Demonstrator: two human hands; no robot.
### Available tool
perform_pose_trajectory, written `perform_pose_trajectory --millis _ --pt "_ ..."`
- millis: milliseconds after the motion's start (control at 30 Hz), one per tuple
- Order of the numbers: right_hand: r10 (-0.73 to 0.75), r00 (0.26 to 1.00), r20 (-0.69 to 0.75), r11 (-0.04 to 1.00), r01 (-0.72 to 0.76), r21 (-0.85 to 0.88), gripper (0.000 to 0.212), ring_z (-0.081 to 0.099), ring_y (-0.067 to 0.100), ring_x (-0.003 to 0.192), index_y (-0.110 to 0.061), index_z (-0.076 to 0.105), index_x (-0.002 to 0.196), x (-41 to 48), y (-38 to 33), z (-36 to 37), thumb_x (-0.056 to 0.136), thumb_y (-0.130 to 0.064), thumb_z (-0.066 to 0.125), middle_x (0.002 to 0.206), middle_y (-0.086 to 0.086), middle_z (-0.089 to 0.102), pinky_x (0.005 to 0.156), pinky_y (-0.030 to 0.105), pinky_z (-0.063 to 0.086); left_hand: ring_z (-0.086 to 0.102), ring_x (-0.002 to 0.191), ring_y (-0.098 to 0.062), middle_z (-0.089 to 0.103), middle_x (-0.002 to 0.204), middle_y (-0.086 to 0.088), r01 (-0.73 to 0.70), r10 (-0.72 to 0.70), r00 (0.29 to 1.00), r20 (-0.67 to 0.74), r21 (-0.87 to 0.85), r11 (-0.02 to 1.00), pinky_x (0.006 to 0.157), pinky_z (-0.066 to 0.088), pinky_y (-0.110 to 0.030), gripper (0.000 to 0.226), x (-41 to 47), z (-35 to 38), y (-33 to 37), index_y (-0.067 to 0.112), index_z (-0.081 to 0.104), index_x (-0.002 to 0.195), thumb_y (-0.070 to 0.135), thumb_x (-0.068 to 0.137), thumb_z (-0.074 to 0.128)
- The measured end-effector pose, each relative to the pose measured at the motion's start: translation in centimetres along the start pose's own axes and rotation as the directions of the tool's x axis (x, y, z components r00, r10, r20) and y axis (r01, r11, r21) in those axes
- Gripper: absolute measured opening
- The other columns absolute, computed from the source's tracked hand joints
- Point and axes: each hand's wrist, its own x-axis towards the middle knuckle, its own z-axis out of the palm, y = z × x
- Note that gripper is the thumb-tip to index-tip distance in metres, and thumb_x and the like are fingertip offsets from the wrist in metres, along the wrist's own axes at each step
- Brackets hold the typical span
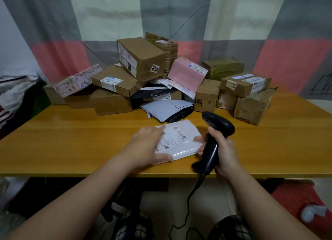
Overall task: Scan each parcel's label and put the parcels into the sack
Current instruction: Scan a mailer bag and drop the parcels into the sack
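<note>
Parcels [143, 74] crowd the back of a wooden surface [71, 141] in the head view, cardboard boxes stacked over soft mailers, while one white mailer [179, 141] lies flat near the front edge, label up. The left hand [145, 146] rests on the mailer's near-left part with fingers spread and thumb at its lower edge, a grip that presses rather than pinches, apparently to keep the thin bag flat and steady so the printed label [172, 137] reads cleanly. The right hand [222, 150] has its grip wrapped tight around the handle of a black barcode scanner [213, 137], index finger forward by the trigger area, the scanner's head raised above the mailer's far-right corner; its cord [194, 194] hangs off the surface edge toward the floor. The scanner's window seems to face away from the wearer, so it probably needs tipping down toward the label before a read. No scanning beam is visible on the label, so whether this mailer has been read cannot be told. The sack is not clearly identifiable; a red mass [296, 200] at lower right beside the person's knee may be it, but that is a guess. Most of the pile looks untouched, suggesting the job is in its early stretch.
</note>
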Motion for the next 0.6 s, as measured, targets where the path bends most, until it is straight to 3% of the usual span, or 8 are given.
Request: perform_pose_trajectory --millis 67,133,200,267,333,433,500,600 --pt "-0.031 0.999 0.020 0.999 0.032 -0.028 0.027 0.061 0.023 0.060 -0.004 0.064 0.096 -0.2 0.2 0.2 0.084 -0.027 0.066 0.090 0.021 0.068 0.058 0.036 0.054 0.047 0.119 -0.020 0.052 0.135 0.000 -0.069 0.048 0.991 0.126 0.167 0.984 0.092 0.044 -0.033 0.073 0.0 0.1 0.5 0.025 0.044 0.136 0.067 0.079 0.058" --pt "-0.047 0.999 0.016 0.998 0.048 -0.039 0.029 0.061 0.024 0.070 -0.006 0.066 0.092 -0.4 0.4 0.4 0.076 -0.030 0.070 0.088 0.016 0.066 0.067 0.039 0.053 0.056 0.102 -0.020 0.063 0.116 0.000 -0.099 0.066 0.989 0.129 0.266 0.959 0.081 0.050 -0.035 0.042 0.2 -0.2 0.7 0.023 0.059 0.117 0.055 0.091 0.050" --pt "-0.036 0.999 -0.037 0.998 0.034 -0.046 0.038 0.061 0.024 0.074 -0.007 0.065 0.095 -0.4 0.4 0.3 0.069 -0.034 0.074 0.086 0.010 0.064 0.070 0.039 0.052 0.059 0.095 -0.020 0.066 0.107 0.000 -0.165 0.138 0.985 0.107 0.320 0.933 0.076 0.051 -0.036 0.027 0.3 -0.5 0.6 0.022 0.062 0.108 0.038 0.097 0.042" --pt "-0.019 0.995 -0.098 0.999 0.015 -0.042 0.037 0.062 0.024 0.076 -0.007 0.063 0.100 -0.5 0.3 0.2 0.074 -0.030 0.074 0.085 0.006 0.063 0.068 0.036 0.051 0.060 0.097 -0.019 0.066 0.108 0.002 -0.248 0.228 0.968 0.102 0.307 0.919 0.076 0.051 -0.036 0.026 0.2 -0.5 0.1 0.022 0.063 0.109 0.027 0.097 0.041" --pt "-0.028 0.993 -0.113 0.999 0.024 -0.035 0.029 0.067 0.019 0.076 -0.006 0.064 0.100 -0.6 0.1 0.2 0.078 -0.024 0.072 0.080 0.000 0.068 0.066 0.029 0.051 0.056 0.111 -0.016 0.063 0.121 0.005 -0.312 0.298 0.950 0.093 0.228 0.922 0.086 0.048 -0.034 0.029 0.0 -0.2 -0.9 0.026 0.064 0.117 0.022 0.098 0.043" --pt "-0.034 0.999 -0.021 0.991 0.031 -0.128 0.024 0.068 0.010 0.068 0.001 0.069 0.091 -1.2 -0.6 0.6 0.079 -0.020 0.070 0.073 -0.004 0.071 0.057 0.024 0.051 0.040 0.131 -0.013 0.051 0.140 0.013 -0.339 0.332 0.941 0.072 0.165 0.926 0.107 0.028 -0.028 0.036 -0.3 0.0 -2.9 0.037 0.056 0.131 0.024 0.099 0.047" --pt "-0.040 0.998 0.049 0.960 0.052 -0.274 0.023 0.067 0.006 0.062 0.001 0.070 0.088 -1.6 -1.4 1.1 0.079 -0.020 0.070 0.071 -0.004 0.071 0.050 0.018 0.048 0.035 0.132 -0.014 0.048 0.141 0.015 -0.317 0.318 0.948 0.020 0.140 0.938 0.104 0.021 -0.030 0.035 -0.4 0.2 -3.9 0.042 0.056 0.128 0.025 0.098 0.050" --pt "-0.035 0.993 0.114 0.914 0.078 -0.399 0.013 0.067 0.004 0.061 -0.011 0.073 0.087 -1.9 -2.0 1.8 0.081 -0.021 0.070 0.068 -0.008 0.071 0.049 0.014 0.046 0.031 0.130 -0.017 0.044 0.142 0.015 -0.198 0.198 0.979 -0.041 -0.014 0.980 0.097 0.018 -0.026 0.037 -0.8 0.5 -4.6 0.044 0.063 0.119 0.016 0.095 0.054"
